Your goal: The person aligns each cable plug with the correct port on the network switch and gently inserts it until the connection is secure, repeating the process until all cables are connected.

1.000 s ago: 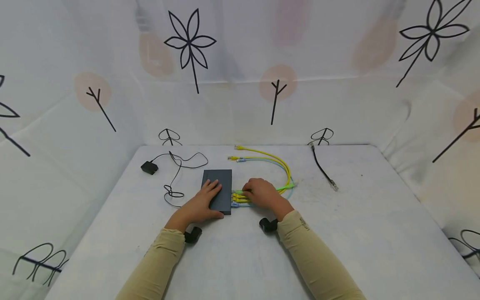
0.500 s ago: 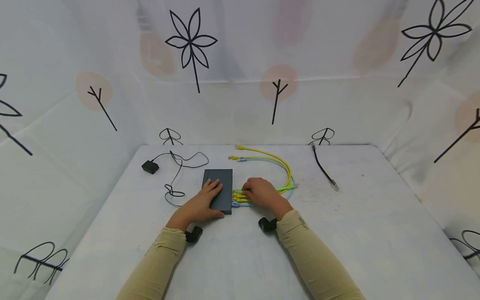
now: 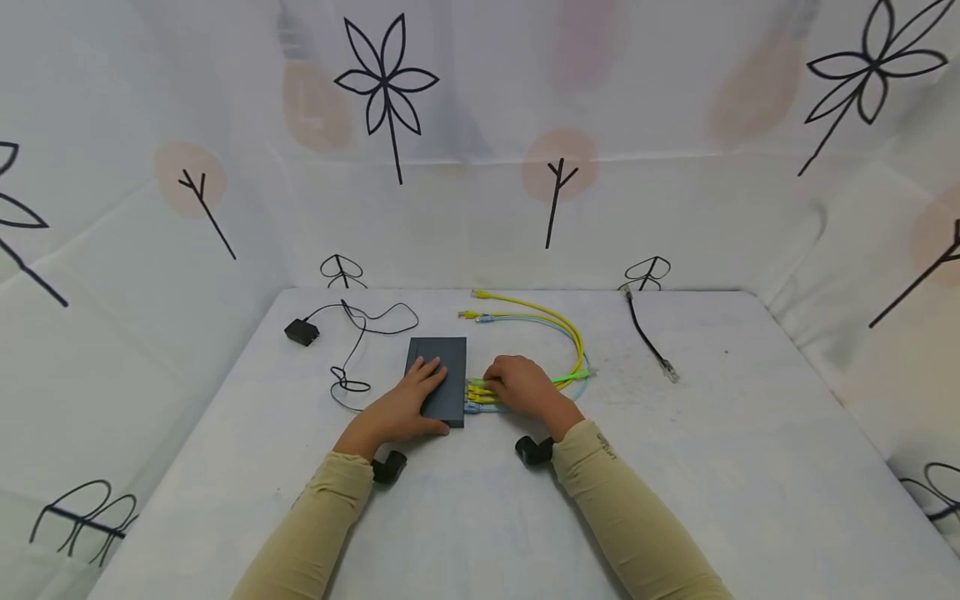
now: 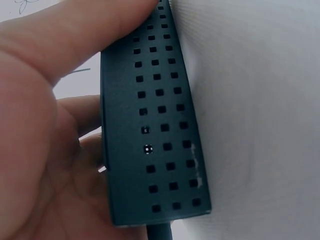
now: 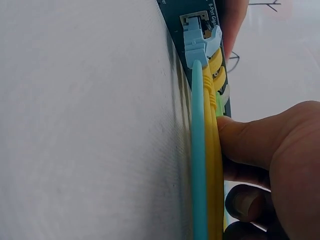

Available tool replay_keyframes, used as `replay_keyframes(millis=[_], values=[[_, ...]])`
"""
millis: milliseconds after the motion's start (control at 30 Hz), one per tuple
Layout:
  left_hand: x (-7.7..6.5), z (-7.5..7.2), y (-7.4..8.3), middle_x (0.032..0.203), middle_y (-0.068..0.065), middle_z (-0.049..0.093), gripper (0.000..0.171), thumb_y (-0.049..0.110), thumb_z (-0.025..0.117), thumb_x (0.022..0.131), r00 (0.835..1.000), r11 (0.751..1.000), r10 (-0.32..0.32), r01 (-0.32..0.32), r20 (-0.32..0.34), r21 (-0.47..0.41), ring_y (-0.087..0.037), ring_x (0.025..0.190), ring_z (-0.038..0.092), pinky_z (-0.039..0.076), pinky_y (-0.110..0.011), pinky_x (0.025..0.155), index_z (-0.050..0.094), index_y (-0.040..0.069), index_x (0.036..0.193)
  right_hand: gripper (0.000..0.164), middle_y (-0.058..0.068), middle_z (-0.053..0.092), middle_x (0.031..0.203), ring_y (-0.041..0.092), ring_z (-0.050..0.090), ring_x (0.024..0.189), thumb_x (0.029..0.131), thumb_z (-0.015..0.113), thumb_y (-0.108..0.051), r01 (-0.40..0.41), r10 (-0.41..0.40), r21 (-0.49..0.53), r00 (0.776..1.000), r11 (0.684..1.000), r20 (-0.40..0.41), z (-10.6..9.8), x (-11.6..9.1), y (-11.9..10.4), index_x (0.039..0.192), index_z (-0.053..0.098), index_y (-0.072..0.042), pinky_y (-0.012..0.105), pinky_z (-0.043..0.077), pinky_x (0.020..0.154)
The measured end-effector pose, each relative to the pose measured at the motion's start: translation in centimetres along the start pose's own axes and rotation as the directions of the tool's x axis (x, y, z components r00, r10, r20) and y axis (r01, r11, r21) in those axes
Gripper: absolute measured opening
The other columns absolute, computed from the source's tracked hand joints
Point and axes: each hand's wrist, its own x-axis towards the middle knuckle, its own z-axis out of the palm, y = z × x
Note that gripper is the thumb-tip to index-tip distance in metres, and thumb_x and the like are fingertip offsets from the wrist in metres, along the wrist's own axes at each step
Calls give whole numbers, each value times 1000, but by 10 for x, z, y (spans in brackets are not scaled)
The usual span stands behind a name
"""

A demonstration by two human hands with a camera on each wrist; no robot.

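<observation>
A dark grey network switch (image 3: 453, 400) lies on the white table. My left hand (image 3: 401, 408) rests on it, fingers spread over the top and thumb along the near side; that vented side fills much of the left wrist view. From the switch's right side run yellow network cables (image 3: 576, 329) and a light blue network cable (image 3: 491, 409), whose plug (image 5: 195, 40) sits in a port in the right wrist view. With thumb and fingers, my right hand (image 3: 525, 387) pinches a short green network cable (image 3: 573, 376) close to the ports. How deep its plug sits is hidden.
Back left lies a black power adapter (image 3: 302, 332), its thin tangled cord (image 3: 351, 383) leading to the switch. A short black network cable (image 3: 645, 335) lies at the back right. Patterned white cloth (image 3: 480, 208) walls the table's back and sides.
The head view has shifted very slightly. Both hands keep their places on the switch and the green network cable.
</observation>
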Motion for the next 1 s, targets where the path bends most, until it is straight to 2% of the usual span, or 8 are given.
replay_keyframes(millis=[233,733,1000], values=[[-1,0,1,165,-1,9,96,48,74,81,1000,1000,-2,2,3,-1,-29,152,-5,20,-52,119,22,17,156,19,2,69,101,19,66,95,95,63,-20,-24,24,19,1000,1000,11,0,1,0,106,75,-11,37,53,85],[-1,-1,1,165,-2,9,96,48,75,82,1000,1000,6,-6,-2,12,-30,152,-5,20,-52,119,23,17,156,17,3,71,100,20,67,95,94,64,-17,24,-24,24,1000,999,-5,-2,1,-1,104,75,-9,37,53,85],[1,-2,3,165,-2,9,95,48,74,82,1000,1000,2,-2,9,15,-31,152,-4,20,-52,119,23,17,156,18,3,71,100,20,66,96,94,64,-19,12,-12,31,1000,999,0,-1,3,1,104,75,-9,37,52,87]])
